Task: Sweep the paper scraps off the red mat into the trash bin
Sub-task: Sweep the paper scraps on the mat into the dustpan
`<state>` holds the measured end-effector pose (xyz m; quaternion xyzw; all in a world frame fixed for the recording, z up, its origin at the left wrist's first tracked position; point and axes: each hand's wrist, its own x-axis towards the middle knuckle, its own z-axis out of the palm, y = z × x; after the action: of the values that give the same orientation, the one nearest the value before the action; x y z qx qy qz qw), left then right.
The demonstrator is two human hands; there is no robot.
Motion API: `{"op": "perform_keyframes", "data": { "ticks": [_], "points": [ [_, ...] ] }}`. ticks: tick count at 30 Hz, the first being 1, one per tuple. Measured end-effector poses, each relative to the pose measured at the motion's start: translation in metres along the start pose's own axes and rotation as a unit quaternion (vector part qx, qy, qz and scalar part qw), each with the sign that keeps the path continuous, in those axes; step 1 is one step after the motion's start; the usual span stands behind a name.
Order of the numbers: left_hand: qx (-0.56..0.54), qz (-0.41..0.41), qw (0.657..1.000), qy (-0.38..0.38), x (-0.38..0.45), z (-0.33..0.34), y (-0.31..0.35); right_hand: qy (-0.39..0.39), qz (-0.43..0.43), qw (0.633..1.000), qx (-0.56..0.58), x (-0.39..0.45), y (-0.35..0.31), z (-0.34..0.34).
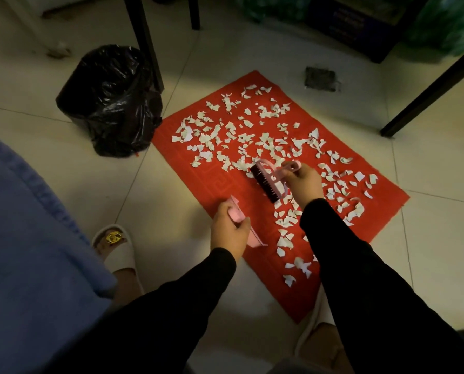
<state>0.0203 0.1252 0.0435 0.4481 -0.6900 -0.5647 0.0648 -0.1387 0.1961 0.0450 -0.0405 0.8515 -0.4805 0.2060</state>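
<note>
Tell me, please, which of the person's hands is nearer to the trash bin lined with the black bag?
Left. The left hand, holding the pink dustpan, is at the mat's near-left edge, below and right of the trash bin. The right hand, gripping the brush, is farther right over the red mat.

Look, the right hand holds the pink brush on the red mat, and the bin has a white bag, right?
Not quite: the bin's bag is black, not white, as the head view shows. The rest holds: the right hand holds the pink brush on the red mat.
</note>
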Motion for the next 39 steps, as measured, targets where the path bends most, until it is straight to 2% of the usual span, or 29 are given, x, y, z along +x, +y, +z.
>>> {"op": "perform_keyframes", "data": {
  "ticks": [9, 17, 22, 25, 33, 39],
  "points": [
    [-0.002, 0.021, 1.0, 0.015, -0.004, 0.007, 0.006, 0.029, 0.026, 0.998, 0.053, -0.014, 0.006, -0.03],
    [0.008, 0.012, 1.0, 0.006, -0.005, 0.011, 0.004, 0.006, 0.006, 1.0, -0.03, -0.026, 0.02, -0.048],
    [0.01, 0.016, 1.0, 0.004, -0.006, 0.012, 0.001, 0.043, -0.061, 0.983, -0.17, -0.03, 0.019, -0.045],
    [0.014, 0.016, 1.0, 0.004, -0.006, 0.012, 0.0, 0.029, -0.078, 0.972, -0.221, -0.029, 0.021, -0.044],
    [0.028, 0.025, 0.999, 0.001, -0.01, 0.01, -0.006, -0.003, 0.022, 0.994, -0.109, -0.025, 0.041, -0.044],
    [0.053, 0.042, 0.998, -0.008, -0.016, 0.01, -0.011, -0.048, 0.109, 0.992, -0.049, -0.028, 0.054, -0.042]
  ]
}}
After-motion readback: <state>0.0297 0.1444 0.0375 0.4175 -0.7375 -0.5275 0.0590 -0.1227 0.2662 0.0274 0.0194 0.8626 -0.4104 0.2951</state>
